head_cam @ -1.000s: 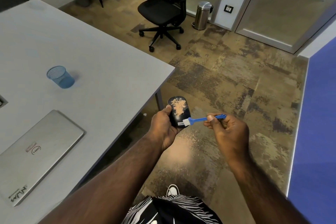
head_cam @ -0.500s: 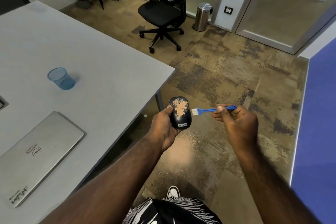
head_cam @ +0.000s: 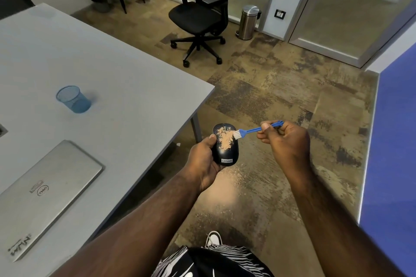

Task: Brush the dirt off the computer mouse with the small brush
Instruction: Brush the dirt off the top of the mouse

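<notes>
Left hand (head_cam: 203, 161) grips a dark computer mouse (head_cam: 225, 146) from its left side, thumb curled on the left edge, fingers wrapped under; mouse sits at centre frame, held in the air past the table (head_cam: 126, 87) corner, over the floor. Tan dirt (head_cam: 225, 139) covers the upper middle of the mouse top; label end points toward the bottom of the frame. Right hand (head_cam: 287, 139), right of centre, pinches the blue handle of a small brush (head_cam: 256, 129) between thumb and curled fingers. White bristles touch the upper right edge of the mouse. Tan dust patch on the carpet (head_cam: 225, 191) just below the mouse. On the table: blue mesh cup (head_cam: 74, 99) at left, closed silver laptop (head_cam: 42, 189) at lower left. Black office chair (head_cam: 202, 13) at top centre, steel bin (head_cam: 248, 22) to its right.
</notes>
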A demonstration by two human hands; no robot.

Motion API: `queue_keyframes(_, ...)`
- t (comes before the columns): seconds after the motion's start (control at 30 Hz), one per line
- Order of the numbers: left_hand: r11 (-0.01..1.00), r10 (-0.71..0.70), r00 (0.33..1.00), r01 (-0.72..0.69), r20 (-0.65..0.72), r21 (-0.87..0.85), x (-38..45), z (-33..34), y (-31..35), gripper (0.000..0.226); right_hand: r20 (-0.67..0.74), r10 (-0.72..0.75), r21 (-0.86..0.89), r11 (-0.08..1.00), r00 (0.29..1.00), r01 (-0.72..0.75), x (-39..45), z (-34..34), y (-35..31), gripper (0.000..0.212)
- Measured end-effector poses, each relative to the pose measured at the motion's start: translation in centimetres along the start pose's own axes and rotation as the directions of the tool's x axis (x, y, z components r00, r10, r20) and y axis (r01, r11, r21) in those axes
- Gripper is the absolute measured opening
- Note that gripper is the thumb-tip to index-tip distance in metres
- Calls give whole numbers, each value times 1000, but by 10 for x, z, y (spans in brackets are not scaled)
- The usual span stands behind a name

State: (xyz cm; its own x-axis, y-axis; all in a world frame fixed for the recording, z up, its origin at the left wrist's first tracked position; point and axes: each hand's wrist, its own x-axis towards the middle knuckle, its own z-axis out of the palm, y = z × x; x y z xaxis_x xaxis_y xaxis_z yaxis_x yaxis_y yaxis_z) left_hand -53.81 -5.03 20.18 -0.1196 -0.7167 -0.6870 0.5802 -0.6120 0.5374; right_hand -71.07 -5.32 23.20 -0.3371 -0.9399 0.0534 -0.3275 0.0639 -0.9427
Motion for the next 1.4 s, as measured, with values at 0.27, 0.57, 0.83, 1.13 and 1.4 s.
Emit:
queue_keyframes(0.27, 1000, 0, 1000, 0, 11, -6, 1, -2, 1, 38, -5, -19, 7, 1000, 1000, 19, 4, -1, -6, 17)
queue_keyframes(0.57, 1000, -6, 999, 5, 36, 14, 0, -3, -1, 37, -5, -56, -38, 998, 998, 56, 8, 2, -6, 23)
queue_keyframes(0.83, 1000, -10, 999, 9, 41, 18, -1, -3, -4, 35, -11, -89, -59, 994, 996, 89, 12, 5, -6, 19)
queue_keyframes(1.13, 1000, -2, 999, 1, 51, 22, -4, -2, -3, 30, 5, -96, -112, 989, 995, 96, 13, 10, -11, 16)
queue_keyframes(1.4, 1000, -4, 998, 3, 57, 16, -5, -1, -2, 29, 21, -55, -99, 993, 998, 57, 16, 8, -8, 4)
